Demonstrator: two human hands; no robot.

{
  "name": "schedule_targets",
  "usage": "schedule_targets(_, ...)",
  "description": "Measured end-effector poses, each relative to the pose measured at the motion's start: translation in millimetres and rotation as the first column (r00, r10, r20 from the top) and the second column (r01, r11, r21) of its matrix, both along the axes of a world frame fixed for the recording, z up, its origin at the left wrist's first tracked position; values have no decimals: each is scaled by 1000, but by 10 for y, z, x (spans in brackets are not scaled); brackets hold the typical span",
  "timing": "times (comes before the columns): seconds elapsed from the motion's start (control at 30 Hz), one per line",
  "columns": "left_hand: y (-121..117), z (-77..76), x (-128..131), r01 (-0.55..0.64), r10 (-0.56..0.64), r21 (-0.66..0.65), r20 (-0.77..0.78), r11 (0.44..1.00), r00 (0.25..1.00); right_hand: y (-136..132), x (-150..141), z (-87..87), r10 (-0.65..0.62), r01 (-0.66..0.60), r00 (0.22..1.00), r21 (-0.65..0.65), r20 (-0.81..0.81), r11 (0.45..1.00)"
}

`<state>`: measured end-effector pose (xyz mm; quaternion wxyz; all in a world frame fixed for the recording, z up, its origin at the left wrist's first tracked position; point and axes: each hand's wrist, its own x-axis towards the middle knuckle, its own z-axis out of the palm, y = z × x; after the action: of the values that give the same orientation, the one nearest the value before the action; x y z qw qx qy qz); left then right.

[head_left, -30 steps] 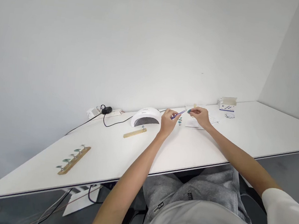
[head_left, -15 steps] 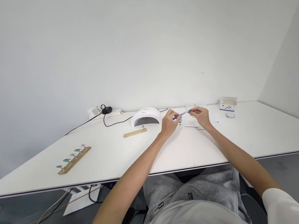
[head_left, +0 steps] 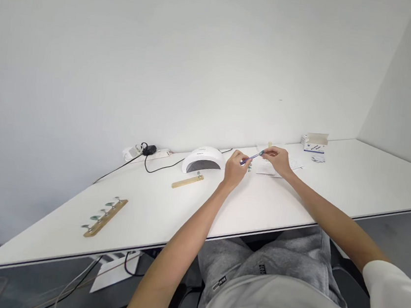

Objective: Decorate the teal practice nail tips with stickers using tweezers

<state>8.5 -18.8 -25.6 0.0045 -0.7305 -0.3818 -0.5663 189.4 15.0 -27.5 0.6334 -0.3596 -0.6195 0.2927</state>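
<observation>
Pinched in my left hand is a thin purple-handled brush with a pale front part, pointing up to the right. Its tip meets or nearly meets a small teal false nail, which my right hand holds between thumb and fingertips. The exact contact is too small to make out. Below the brush, several small teal nails are partly hidden by my left hand. White printed sheets lie under and behind my right hand.
A white nail lamp stands left of my hands, with a wooden strip before it. Farther left, another wooden strip carries several nails on stands. An alcohol pads box, sachets and a black power adapter sit toward the wall.
The view has shifted slightly, so the tabletop things appear a little farther right. Both hands keep nearly the same pose, brush still at the teal false nail.
</observation>
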Motion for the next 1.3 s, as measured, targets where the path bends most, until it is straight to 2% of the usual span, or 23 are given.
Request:
schedule_targets(0.2, 3, 4, -1, -20, 20, -5, -15, 1000, 1000, -16, -10, 12, 13, -13, 1000, 0, 5, 1000)
schedule_targets(0.5, 8, 9, -7, 15, -14, -30, 13, 999, 1000, -38, -15, 32, 22, -22, 1000, -8, 0, 1000)
schedule_targets(0.87, -1, 16, -5, 0, -1, -46, -7, 999, 1000, -60, -14, 35, -33, 31, 998, 36, 57, 999)
schedule_targets(1.13, -7, 0, 8, -9, 7, -74, -26, 997, 1000, -62, -10, 52, -53, 52, 998, 36, 42, 998)
schedule_targets(1.23, -3, 29, -1, 17, -15, -80, 22, 997, 1000, -37, 15, 47, -44, 45, 998, -2, 37, 999)
schedule_targets(1.3, 13, 67, -25, 55, -44, -108, 107, 993, 993, -21, 32, 35, -4, 7, 998, -45, 58, 999)
